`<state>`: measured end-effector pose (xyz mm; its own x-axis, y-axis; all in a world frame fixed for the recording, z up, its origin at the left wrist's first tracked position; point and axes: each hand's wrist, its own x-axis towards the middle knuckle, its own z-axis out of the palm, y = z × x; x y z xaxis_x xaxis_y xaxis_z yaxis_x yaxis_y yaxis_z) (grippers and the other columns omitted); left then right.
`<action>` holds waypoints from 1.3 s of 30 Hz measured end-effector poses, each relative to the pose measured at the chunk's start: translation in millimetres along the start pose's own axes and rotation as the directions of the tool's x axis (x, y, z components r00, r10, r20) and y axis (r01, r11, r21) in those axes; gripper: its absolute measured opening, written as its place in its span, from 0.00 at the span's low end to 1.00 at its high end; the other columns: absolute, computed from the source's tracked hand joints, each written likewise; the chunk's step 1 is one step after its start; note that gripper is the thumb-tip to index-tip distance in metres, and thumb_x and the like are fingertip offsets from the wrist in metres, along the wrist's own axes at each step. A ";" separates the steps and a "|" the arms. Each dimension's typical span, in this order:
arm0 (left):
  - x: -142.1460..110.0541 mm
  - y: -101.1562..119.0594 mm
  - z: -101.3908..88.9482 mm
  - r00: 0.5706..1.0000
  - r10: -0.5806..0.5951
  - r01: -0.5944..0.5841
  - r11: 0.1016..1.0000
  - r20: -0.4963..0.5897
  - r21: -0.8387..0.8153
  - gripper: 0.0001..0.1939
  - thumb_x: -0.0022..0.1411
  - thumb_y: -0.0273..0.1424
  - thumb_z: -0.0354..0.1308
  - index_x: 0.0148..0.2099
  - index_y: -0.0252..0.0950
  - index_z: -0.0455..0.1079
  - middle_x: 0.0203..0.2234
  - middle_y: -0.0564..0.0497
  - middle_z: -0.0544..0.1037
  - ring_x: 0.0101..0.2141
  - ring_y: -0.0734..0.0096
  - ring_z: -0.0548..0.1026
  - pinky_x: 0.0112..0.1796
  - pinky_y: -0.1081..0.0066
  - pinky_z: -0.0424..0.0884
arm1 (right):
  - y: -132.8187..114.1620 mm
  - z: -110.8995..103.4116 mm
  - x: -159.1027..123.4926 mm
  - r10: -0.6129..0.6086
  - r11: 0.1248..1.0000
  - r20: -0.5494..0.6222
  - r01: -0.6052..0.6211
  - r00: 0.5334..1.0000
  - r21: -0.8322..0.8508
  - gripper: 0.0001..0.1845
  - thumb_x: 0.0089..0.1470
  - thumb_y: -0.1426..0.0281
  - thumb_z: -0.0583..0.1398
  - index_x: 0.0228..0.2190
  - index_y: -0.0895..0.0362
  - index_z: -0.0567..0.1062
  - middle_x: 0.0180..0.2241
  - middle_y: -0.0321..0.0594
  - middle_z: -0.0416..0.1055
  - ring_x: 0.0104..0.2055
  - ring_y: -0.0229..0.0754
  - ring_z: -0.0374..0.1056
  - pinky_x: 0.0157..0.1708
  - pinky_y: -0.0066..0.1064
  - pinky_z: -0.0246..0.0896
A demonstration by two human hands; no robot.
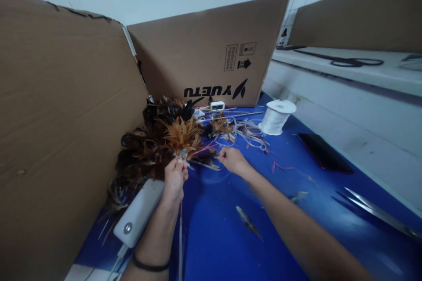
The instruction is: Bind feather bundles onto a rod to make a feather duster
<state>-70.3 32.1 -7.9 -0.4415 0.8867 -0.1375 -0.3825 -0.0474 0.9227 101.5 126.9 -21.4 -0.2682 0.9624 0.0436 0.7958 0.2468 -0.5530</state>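
My left hand (pixel 174 176) is closed around the base of a bundle of orange-brown feathers (pixel 182 135), held upright on a thin stick (pixel 180 237) that runs down toward me. My right hand (pixel 231 158) is pinched shut just right of the bundle, on a thin thread or feather quill that I cannot make out clearly. Behind both hands lies a heap of dark brown and black feathers (pixel 145 149) on the blue table (pixel 217 237).
Cardboard walls (pixel 66 118) enclose the left and back. A white power bank (pixel 138 213) lies by my left forearm. A white thread spool (pixel 277 116), a black phone (pixel 325 153), loose feathers (pixel 249 221), a metal blade (pixel 379 213) and scissors (pixel 349 61) sit to the right.
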 end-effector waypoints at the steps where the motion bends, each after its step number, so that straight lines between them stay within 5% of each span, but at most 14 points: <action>1: -0.1 -0.6 0.0 1.000 0.000 0.000 1.000 0.009 -0.005 0.15 0.45 0.36 0.61 0.25 0.32 0.59 0.17 0.58 0.63 0.13 0.90 0.51 0.15 0.82 0.42 | 2.6 -4.2 -0.9 0.009 0.999 -0.020 -0.009 1.000 0.039 0.02 0.44 0.74 0.57 0.23 0.57 0.71 0.23 0.37 0.71 0.28 0.38 0.67 0.27 0.25 0.54; 5: -1.1 -2.2 0.6 0.999 -0.023 0.024 1.000 0.039 -0.016 0.15 0.45 0.36 0.60 0.25 0.33 0.58 0.17 0.59 0.62 0.14 0.90 0.51 0.15 0.82 0.43 | 8.7 -22.3 -5.5 0.106 0.930 -0.106 -0.060 0.989 0.362 0.06 0.41 0.73 0.58 0.27 0.59 0.69 0.19 0.34 0.67 0.22 0.36 0.65 0.22 0.25 0.56; 9: -2.4 -2.3 1.3 0.996 -0.067 0.071 0.996 0.065 -0.058 0.15 0.44 0.35 0.61 0.26 0.33 0.58 0.17 0.59 0.62 0.14 0.90 0.51 0.15 0.82 0.42 | 2.1 -37.2 -12.0 0.193 0.651 -0.119 -0.036 0.974 0.758 0.14 0.35 0.68 0.63 0.28 0.60 0.69 0.16 0.32 0.65 0.17 0.34 0.61 0.16 0.25 0.53; 11: -2.8 -1.7 1.1 0.993 -0.084 0.092 0.992 0.087 -0.088 0.15 0.44 0.34 0.61 0.25 0.32 0.58 0.17 0.58 0.62 0.14 0.90 0.51 0.15 0.82 0.41 | -6.5 -44.0 -16.5 0.231 0.522 -0.179 0.034 0.956 0.852 0.15 0.33 0.65 0.65 0.25 0.60 0.69 0.18 0.35 0.67 0.19 0.35 0.62 0.17 0.25 0.54; 14: -2.6 -0.6 0.2 0.985 -0.117 0.136 0.979 0.126 -0.155 0.15 0.44 0.32 0.62 0.26 0.33 0.57 0.17 0.58 0.63 0.14 0.91 0.50 0.15 0.82 0.40 | -23.8 -52.2 -26.6 0.262 0.457 -0.315 0.171 0.912 0.873 0.15 0.35 0.64 0.65 0.24 0.60 0.69 0.21 0.37 0.69 0.23 0.36 0.65 0.19 0.25 0.57; 16: -2.0 0.0 -0.4 0.979 -0.137 0.166 0.965 0.151 -0.201 0.15 0.45 0.31 0.62 0.27 0.33 0.56 0.17 0.58 0.63 0.13 0.91 0.49 0.15 0.83 0.40 | -36.8 -52.7 -35.4 0.203 0.461 -0.293 0.173 0.934 0.870 0.14 0.36 0.64 0.65 0.24 0.60 0.70 0.21 0.36 0.69 0.22 0.35 0.64 0.18 0.25 0.57; 19: -1.7 0.0 -0.4 0.969 -0.159 0.202 0.949 0.188 -0.242 0.14 0.45 0.29 0.61 0.28 0.32 0.57 0.17 0.58 0.62 0.13 0.92 0.48 0.15 0.83 0.39 | -54.8 -40.1 -46.9 0.058 0.506 -0.080 0.039 0.995 0.862 0.13 0.36 0.64 0.65 0.22 0.62 0.71 0.18 0.37 0.69 0.16 0.31 0.59 0.15 0.24 0.54; 23: -2.5 -1.4 0.8 0.953 -0.190 0.240 0.949 0.237 -0.204 0.14 0.46 0.30 0.62 0.28 0.32 0.58 0.18 0.58 0.61 0.13 0.91 0.49 0.15 0.83 0.40 | -67.9 -6.1 -47.6 -0.003 0.538 0.062 -0.051 0.998 0.842 0.11 0.36 0.67 0.64 0.23 0.61 0.70 0.17 0.35 0.68 0.16 0.32 0.60 0.13 0.23 0.53; 28: -2.6 -3.4 1.1 0.947 -0.194 0.237 0.960 0.255 -0.152 0.14 0.46 0.32 0.62 0.27 0.31 0.59 0.18 0.58 0.61 0.13 0.91 0.49 0.15 0.83 0.40 | -65.4 18.6 -33.8 0.016 0.578 0.053 -0.052 0.998 0.815 0.08 0.39 0.69 0.61 0.23 0.61 0.70 0.17 0.35 0.68 0.16 0.32 0.62 0.12 0.22 0.53; 39: -6.7 -5.0 2.7 0.929 -0.194 0.221 0.974 0.316 -0.051 0.15 0.47 0.36 0.62 0.26 0.31 0.60 0.18 0.58 0.60 0.14 0.90 0.50 0.15 0.82 0.41 | -54.9 23.1 -29.7 0.024 0.706 -0.019 -0.003 1.000 0.708 0.06 0.40 0.69 0.60 0.23 0.59 0.71 0.18 0.35 0.70 0.17 0.33 0.63 0.14 0.21 0.57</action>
<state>-63.2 27.6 -10.7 -0.0792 0.9780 -0.1930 -0.5117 0.1263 0.8499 53.3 82.2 -11.5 -0.2388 0.9699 0.0465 0.1787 0.0910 -0.9797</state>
